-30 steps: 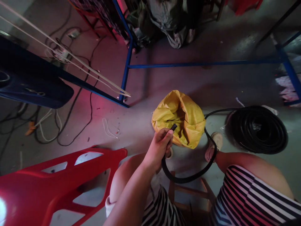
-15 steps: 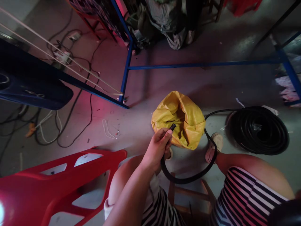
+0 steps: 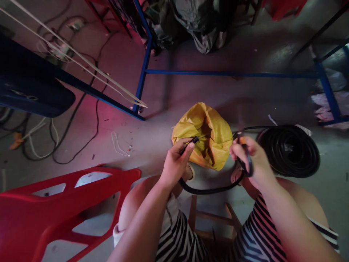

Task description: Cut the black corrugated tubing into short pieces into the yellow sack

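Observation:
My left hand [image 3: 178,158] is closed on the end of a black hose [image 3: 211,190], and a short ridged black tip [image 3: 194,139] sticks out past the thumb. From there the hose sags in a loop over to the right. My right hand [image 3: 252,158] is closed on what look like black-handled scissors [image 3: 248,165], blurred by motion, with the blades pointing away from me. Between and just beyond both hands stands a yellow bag [image 3: 182,125], its mouth gaping and its rim folded down. I cannot make out what lies inside it.
A coil of black hose [image 3: 294,160] lies on the floor at the right. On the left stands a red plastic stool [image 3: 32,214]. A blue metal frame [image 3: 231,74] crosses beyond the bag. Loose cables [image 3: 95,120] trail over the floor at the left.
My right hand has come into view from the right, holding the scissors near the hose. The left hand still grips the hose end. The whole view has shifted slightly.

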A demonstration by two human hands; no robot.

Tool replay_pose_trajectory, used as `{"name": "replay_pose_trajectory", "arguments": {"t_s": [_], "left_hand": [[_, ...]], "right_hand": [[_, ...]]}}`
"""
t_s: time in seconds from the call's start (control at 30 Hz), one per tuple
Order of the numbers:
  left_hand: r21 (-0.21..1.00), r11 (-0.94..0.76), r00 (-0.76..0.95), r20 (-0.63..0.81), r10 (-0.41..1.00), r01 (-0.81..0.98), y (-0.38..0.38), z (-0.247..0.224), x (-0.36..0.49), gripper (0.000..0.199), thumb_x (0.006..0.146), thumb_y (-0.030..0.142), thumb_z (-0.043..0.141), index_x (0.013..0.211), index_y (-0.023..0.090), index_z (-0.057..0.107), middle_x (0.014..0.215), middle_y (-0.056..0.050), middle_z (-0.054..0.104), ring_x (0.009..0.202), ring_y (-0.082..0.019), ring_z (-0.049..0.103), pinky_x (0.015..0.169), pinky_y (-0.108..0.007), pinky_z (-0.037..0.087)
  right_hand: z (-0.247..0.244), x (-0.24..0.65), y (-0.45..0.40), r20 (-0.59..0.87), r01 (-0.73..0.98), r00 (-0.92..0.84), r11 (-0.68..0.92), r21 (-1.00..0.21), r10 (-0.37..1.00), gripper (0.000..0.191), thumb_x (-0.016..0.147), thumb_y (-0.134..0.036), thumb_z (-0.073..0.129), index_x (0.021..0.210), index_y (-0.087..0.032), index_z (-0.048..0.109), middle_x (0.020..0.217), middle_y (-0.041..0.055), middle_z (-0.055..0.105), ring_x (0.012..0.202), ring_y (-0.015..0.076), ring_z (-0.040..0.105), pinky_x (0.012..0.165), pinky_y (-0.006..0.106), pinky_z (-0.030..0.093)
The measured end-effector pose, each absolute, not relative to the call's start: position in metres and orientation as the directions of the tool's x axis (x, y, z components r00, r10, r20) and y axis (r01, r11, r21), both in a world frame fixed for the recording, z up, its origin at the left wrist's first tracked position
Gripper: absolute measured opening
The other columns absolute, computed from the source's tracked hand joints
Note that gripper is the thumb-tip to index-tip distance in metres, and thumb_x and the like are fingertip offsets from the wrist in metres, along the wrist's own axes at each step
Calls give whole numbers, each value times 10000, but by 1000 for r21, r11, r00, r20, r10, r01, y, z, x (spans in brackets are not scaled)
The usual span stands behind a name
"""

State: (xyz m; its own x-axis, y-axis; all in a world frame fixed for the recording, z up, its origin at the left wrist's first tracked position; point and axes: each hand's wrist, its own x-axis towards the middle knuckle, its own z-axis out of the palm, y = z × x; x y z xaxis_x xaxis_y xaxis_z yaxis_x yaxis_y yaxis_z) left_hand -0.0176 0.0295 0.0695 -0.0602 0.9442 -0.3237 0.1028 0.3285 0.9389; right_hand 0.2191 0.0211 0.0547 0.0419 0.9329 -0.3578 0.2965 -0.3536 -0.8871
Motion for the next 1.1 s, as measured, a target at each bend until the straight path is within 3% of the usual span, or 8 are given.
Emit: {"name": "replay_pose_trajectory", "arguments": {"t_s": [0.07,0.17,0.27,0.47,1.1], "left_hand": [[950,252,-74,-243,967,185,33,66,-21,282,907,427,667,1050,198,747,930,-42,739,907,-190,673,831,-276,518],[948,213,-33,-212,977,235,35,60,-24,268,907,418,658,1040,202,746,1044,-60,778,1033,-229,697,952,-323,516],[945,202,30,-217,976,255,35,59,-24,229,920,389,643,1025,207,733,1052,-56,779,1032,-222,698,947,-317,512],[941,221,128,-260,957,257,32,57,-22,226,945,379,618,1053,204,712,935,-43,733,901,-187,674,757,-257,508],[936,253,42,-271,962,246,30,56,-24,179,886,342,674,1001,223,742,997,-52,780,974,-208,702,926,-308,535]], "right_hand": [[43,212,19,-418,234,35,-414,-879,908,463,873,-658,704,950,-217,588,791,2,605,705,179,574,645,307,472],[28,203,12,-447,207,-113,-419,-884,888,527,788,-686,758,894,-235,508,798,-15,538,745,176,516,673,295,426],[24,201,4,-433,233,-225,-383,-894,873,477,834,-631,748,933,-231,509,860,-13,524,798,173,497,719,293,406],[38,191,0,-449,278,-260,-380,-882,855,428,837,-541,768,924,-236,481,838,-36,477,786,163,454,732,291,375],[38,171,-4,-461,339,-159,-391,-856,873,404,813,-524,762,886,-245,479,765,-45,498,693,161,472,659,292,373]]}}
